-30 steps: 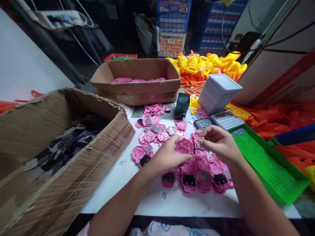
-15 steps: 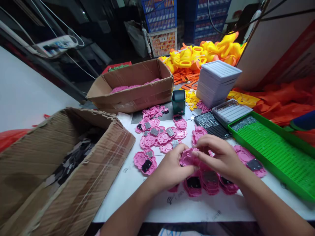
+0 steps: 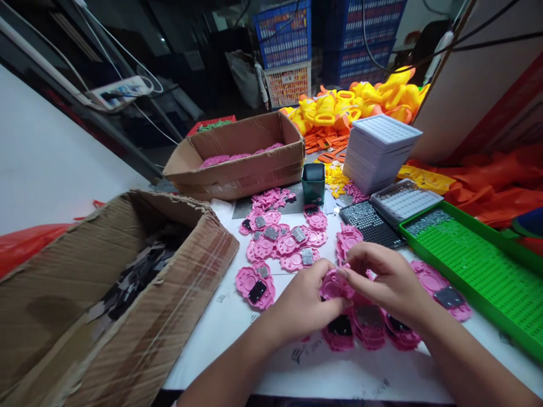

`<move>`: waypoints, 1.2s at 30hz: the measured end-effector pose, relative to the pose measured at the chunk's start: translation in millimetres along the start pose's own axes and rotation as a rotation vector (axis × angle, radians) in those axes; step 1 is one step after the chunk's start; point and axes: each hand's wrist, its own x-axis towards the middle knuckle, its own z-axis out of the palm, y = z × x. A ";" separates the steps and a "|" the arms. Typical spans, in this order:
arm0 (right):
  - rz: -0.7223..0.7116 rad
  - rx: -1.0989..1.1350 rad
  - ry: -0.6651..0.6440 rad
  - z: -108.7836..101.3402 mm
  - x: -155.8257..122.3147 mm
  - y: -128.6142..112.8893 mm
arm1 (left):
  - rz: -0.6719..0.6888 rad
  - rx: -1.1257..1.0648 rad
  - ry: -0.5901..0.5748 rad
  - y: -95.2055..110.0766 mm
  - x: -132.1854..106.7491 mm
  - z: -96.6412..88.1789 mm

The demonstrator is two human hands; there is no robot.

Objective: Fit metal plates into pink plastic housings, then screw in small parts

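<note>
Open cardboard box (image 3: 106, 294) sat at my left, overhanging table (image 3: 339, 373) edge. Smaller cardboard box (image 3: 237, 164) lay behind it, farther across table. Plastic shells (image 3: 280, 243) spread between smaller box and my hands. Small cup (image 3: 314, 182) stood just right of smaller box, tray stack (image 3: 379, 150) right of cup. Grid tray (image 3: 369, 217) lay before stack, perforated tray (image 3: 475, 265) at my far right. My left hand (image 3: 303, 302) and right hand (image 3: 388, 282) met near front edge, held shell (image 3: 335, 284) between them.
</note>
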 end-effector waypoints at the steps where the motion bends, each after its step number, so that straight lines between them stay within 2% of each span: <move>1: -0.004 -0.008 -0.006 -0.6 0.1 -0.4 | 0.019 0.011 0.002 -0.2 -0.3 0.1; 4: -0.058 -0.052 -0.041 -4.2 0.3 -1.5 | 0.075 0.055 0.001 -0.9 -1.8 0.0; 9: -0.225 -0.117 -0.136 -11.1 -1.0 -1.9 | 0.103 0.126 -0.022 -2.6 -4.8 -1.4; 15: -0.328 -0.110 -0.095 -8.9 -1.8 -6.2 | 0.189 0.232 0.023 -11.4 -6.3 0.7; 21: -0.329 -0.058 -0.051 -7.1 -2.3 -10.9 | 0.284 0.256 0.047 -16.7 -7.1 4.9; 29: -0.346 0.010 -0.034 -4.2 0.1 -7.3 | 0.310 0.233 0.103 -17.8 -4.5 6.4; 36: -0.265 0.098 -0.053 -5.2 -3.1 -11.7 | 0.413 0.356 0.294 -21.9 -5.4 14.6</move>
